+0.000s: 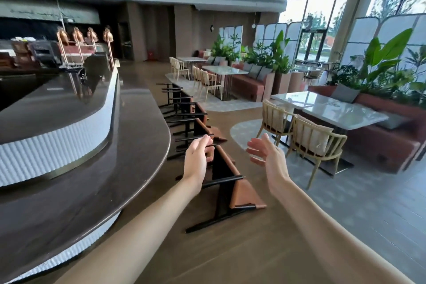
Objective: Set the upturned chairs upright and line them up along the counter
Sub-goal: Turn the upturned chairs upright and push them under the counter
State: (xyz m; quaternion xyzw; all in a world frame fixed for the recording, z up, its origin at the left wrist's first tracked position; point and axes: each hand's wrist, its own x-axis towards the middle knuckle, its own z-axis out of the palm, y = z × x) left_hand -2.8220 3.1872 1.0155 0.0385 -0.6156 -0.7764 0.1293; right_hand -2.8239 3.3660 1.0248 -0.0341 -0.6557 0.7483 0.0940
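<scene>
Both arms extended over the nearest upturned chair point(227, 182).

My left hand point(197, 157) has fingers loosely curled by a black leg, contact indeterminate. My right hand point(265, 152) is open, palm inward, holding nothing. The chair lies between and below them, beside the counter point(96, 168).

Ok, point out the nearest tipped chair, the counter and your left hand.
nearest chair point(246, 193), head view, brown seat.
counter point(129, 145), head view, dark top.
left hand point(196, 159), head view, back of hand.
</scene>
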